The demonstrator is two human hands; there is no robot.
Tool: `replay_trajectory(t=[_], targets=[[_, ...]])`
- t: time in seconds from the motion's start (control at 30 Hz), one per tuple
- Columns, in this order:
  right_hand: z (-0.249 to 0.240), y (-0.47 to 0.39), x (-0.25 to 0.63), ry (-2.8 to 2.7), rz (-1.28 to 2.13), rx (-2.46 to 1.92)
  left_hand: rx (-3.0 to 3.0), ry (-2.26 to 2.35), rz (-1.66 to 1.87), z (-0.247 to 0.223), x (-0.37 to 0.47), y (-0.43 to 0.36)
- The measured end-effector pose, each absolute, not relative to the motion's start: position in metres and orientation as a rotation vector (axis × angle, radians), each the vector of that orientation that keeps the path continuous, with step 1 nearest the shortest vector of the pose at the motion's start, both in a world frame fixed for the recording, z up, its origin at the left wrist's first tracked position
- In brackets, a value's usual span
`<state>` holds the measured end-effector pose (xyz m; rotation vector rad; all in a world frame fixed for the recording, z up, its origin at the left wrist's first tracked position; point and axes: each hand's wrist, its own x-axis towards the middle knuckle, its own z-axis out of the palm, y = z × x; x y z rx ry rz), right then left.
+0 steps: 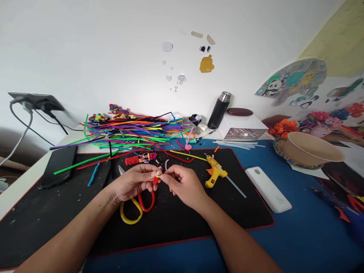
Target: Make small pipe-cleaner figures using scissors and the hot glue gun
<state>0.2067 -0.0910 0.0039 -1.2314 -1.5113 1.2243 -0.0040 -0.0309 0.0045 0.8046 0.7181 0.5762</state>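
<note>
1. Left hand (138, 181): thumb and forefinger closed in a pinch on a small fuzzy red piece with a yellow band and whitish tip (156, 178); other fingers curled beneath.
2. Right hand (183, 185): thumb and forefinger drawn together at the right side of the piece, pinching its yellow band; remaining fingers bent.
3. Piece located above the middle of a black mat with red edging (182, 227), which lies on the blue-and-white desk (313, 242).
4. Scissors with one yellow and one red handle (141, 215): on mat, below left hand, partly hidden by it.
5. Red-and-pink fuzzy pipe-cleaner figure (140, 158): just beyond left hand, toward mat's far edge.
6. Yellow glue gun with translucent stick at its rear (215, 174): on its side, near mat's right edge.
7. White rounded rectangular power bank (269, 189): right of mat's right edge.
8. Black smartphone (58, 167): at mat's far left corner.
9. Heap of multicoloured pipe cleaners (136, 131): along desk's far edge, some overhanging the mat.
</note>
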Motion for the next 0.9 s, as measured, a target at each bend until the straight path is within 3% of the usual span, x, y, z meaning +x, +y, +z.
replay_trajectory(t=[0.9], targets=[[0.0012,-0.0903,0.2057,-1.485,1.268,-1.241,0.813,0.700,0.636,0.0019,-0.0005,-0.0311]])
